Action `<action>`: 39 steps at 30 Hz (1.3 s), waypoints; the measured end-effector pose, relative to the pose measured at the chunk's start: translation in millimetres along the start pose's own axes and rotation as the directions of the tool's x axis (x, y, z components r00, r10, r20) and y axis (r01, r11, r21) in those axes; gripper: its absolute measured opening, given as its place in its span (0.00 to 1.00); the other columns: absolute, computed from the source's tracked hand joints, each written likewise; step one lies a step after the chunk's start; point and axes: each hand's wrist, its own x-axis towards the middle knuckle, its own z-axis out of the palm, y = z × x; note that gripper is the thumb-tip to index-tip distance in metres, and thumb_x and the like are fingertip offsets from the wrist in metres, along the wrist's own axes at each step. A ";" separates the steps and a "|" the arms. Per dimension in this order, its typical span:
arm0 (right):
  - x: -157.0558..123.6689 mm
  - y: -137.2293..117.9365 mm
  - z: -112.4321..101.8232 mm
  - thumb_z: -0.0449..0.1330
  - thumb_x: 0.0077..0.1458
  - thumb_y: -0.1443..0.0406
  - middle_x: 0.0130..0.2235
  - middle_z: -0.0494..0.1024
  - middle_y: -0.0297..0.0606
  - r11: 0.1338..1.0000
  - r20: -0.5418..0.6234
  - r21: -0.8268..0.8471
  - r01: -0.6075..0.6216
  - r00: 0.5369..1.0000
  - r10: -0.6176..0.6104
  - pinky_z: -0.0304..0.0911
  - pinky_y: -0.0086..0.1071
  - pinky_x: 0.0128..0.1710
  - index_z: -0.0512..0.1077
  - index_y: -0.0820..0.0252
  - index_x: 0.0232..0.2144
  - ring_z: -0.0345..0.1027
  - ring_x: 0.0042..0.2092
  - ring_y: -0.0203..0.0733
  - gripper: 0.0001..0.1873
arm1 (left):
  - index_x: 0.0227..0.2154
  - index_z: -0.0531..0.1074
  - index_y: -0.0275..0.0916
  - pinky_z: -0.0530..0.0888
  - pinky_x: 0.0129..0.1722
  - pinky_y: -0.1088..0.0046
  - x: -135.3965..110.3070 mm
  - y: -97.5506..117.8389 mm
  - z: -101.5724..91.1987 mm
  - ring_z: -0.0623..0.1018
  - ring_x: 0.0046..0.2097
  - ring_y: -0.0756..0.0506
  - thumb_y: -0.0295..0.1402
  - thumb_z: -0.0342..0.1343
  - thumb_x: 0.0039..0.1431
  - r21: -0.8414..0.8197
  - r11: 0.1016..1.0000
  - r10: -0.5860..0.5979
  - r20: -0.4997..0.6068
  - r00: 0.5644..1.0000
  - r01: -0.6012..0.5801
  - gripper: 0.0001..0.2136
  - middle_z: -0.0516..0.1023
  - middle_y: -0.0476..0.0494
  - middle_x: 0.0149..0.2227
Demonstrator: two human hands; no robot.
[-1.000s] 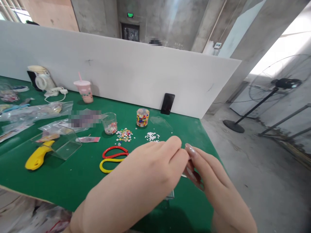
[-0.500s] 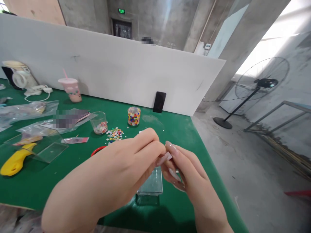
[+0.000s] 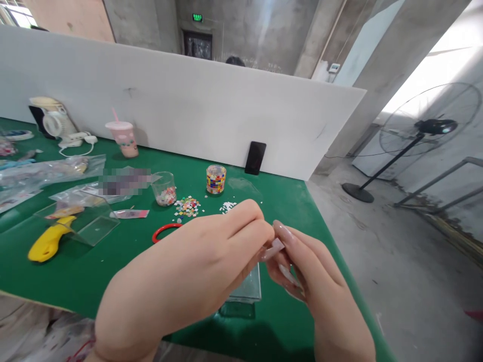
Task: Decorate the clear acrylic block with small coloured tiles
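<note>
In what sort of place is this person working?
Probably a craft workshop in an unfinished-looking room: small coloured pieces lie loose near a mosaic-covered container, and the grey wall behind looks like bare concrete.

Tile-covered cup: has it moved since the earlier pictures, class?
No. The tile-covered cup stands in the same place, left of and nearer than the black phone.

From where I stand, the bench [image 3: 86,266] is deep green and the panel [image 3: 207,110] behind it white. The round jar [image 3: 216,184] wears bands of red, yellow, blue and white squares. One tile heap [image 3: 187,206] is mixed colours, the other heap [image 3: 227,206] white, and the small piece [image 3: 278,245] being held is whitish. The scissor handle [image 3: 165,228] shows red, the cutter [image 3: 49,243] yellow, the patterned cup [image 3: 126,141] pink, the phone [image 3: 255,158] black.
</note>
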 end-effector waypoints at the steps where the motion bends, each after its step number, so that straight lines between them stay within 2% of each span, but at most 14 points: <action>1: -0.6 0.0 0.5 0.52 0.64 0.56 0.18 0.51 0.27 1.000 -0.004 -0.002 -0.001 1.000 0.001 0.42 0.31 0.21 0.52 0.56 0.17 0.42 0.21 0.32 0.25 | 0.30 0.71 0.35 0.71 0.31 0.73 -0.5 0.1 -0.2 0.68 0.34 0.47 0.18 0.41 0.63 0.003 1.000 0.006 -0.001 1.000 -0.006 0.14 0.66 0.46 0.31; 9: -3.1 0.7 3.7 0.50 0.64 0.57 0.18 0.50 0.27 0.999 -0.073 -0.044 -0.021 0.997 0.018 0.42 0.32 0.21 0.53 0.56 0.17 0.41 0.22 0.33 0.24 | 0.33 0.68 0.36 0.72 0.32 0.71 1.8 -0.3 0.4 0.67 0.33 0.48 0.17 0.46 0.61 -0.093 0.995 -0.045 0.022 0.999 0.047 0.09 0.66 0.47 0.33; 16: -1.5 5.4 1.4 0.55 0.60 0.53 0.17 0.54 0.29 0.993 -0.141 -0.099 0.066 0.987 -0.080 0.44 0.33 0.21 0.54 0.55 0.16 0.45 0.21 0.35 0.25 | 0.32 0.66 0.36 0.71 0.33 0.68 1.2 2.5 7.3 0.66 0.37 0.45 0.19 0.50 0.57 0.056 0.998 0.000 0.006 1.000 0.000 0.06 0.63 0.47 0.34; 20: -4.0 6.5 1.1 0.55 0.60 0.51 0.18 0.57 0.29 0.992 -0.154 -0.103 0.069 0.985 -0.085 0.48 0.33 0.21 0.58 0.54 0.17 0.48 0.21 0.36 0.24 | 0.31 0.67 0.35 0.70 0.30 0.70 1.2 3.1 8.8 0.66 0.37 0.46 0.18 0.50 0.57 0.047 0.999 -0.025 -0.007 1.000 0.025 0.07 0.63 0.47 0.34; 25: -4.4 8.6 1.6 0.55 0.61 0.52 0.17 0.57 0.29 0.984 -0.196 -0.128 0.126 0.969 -0.149 0.48 0.33 0.22 0.58 0.54 0.16 0.48 0.21 0.36 0.25 | 0.30 0.68 0.36 0.70 0.30 0.71 2.2 2.5 6.0 0.67 0.36 0.47 0.18 0.48 0.58 0.029 0.999 -0.028 -0.008 1.000 0.028 0.08 0.64 0.47 0.33; 28: -3.0 9.3 -1.8 0.54 0.62 0.53 0.18 0.56 0.28 0.993 -0.141 -0.076 0.092 0.985 -0.102 0.47 0.32 0.21 0.57 0.55 0.18 0.47 0.21 0.35 0.24 | 0.30 0.70 0.36 0.71 0.32 0.71 1.8 2.9 1.2 0.69 0.36 0.47 0.18 0.44 0.59 0.050 0.999 -0.004 0.014 1.000 0.003 0.11 0.66 0.46 0.32; 30: -2.5 9.2 -5.3 0.53 0.64 0.53 0.19 0.55 0.27 0.999 -0.050 -0.028 0.028 0.998 -0.030 0.47 0.31 0.21 0.57 0.55 0.19 0.45 0.22 0.34 0.24 | 0.30 0.71 0.36 0.71 0.31 0.73 0.7 3.1 -1.5 0.69 0.35 0.47 0.16 0.41 0.58 0.062 0.998 0.003 0.034 0.999 -0.005 0.15 0.67 0.46 0.31; 33: -2.6 8.5 -9.5 0.50 0.66 0.53 0.21 0.54 0.26 1.000 0.080 0.003 -0.030 0.996 0.030 0.46 0.30 0.22 0.57 0.56 0.21 0.44 0.23 0.33 0.23 | 0.31 0.72 0.38 0.71 0.31 0.74 -1.5 2.8 -2.7 0.70 0.34 0.47 0.17 0.38 0.59 0.040 0.999 -0.012 0.003 1.000 0.012 0.18 0.69 0.46 0.31; 36: -3.3 7.7 -10.9 0.49 0.67 0.55 0.21 0.54 0.26 1.000 0.098 0.004 -0.017 0.995 0.017 0.47 0.29 0.23 0.56 0.57 0.21 0.45 0.23 0.32 0.23 | 0.34 0.72 0.40 0.72 0.33 0.74 -2.5 2.4 -1.1 0.72 0.35 0.47 0.18 0.37 0.59 -0.011 0.999 -0.050 -0.054 0.997 0.050 0.18 0.71 0.46 0.34; 39: -3.5 7.3 -11.1 0.48 0.67 0.55 0.21 0.54 0.26 1.000 0.096 0.003 -0.017 0.995 0.016 0.47 0.29 0.23 0.56 0.57 0.21 0.45 0.23 0.32 0.23 | 0.33 0.72 0.40 0.72 0.33 0.74 -0.9 2.0 0.5 0.72 0.34 0.48 0.18 0.37 0.60 -0.032 0.996 -0.085 -0.052 0.995 0.083 0.19 0.71 0.46 0.34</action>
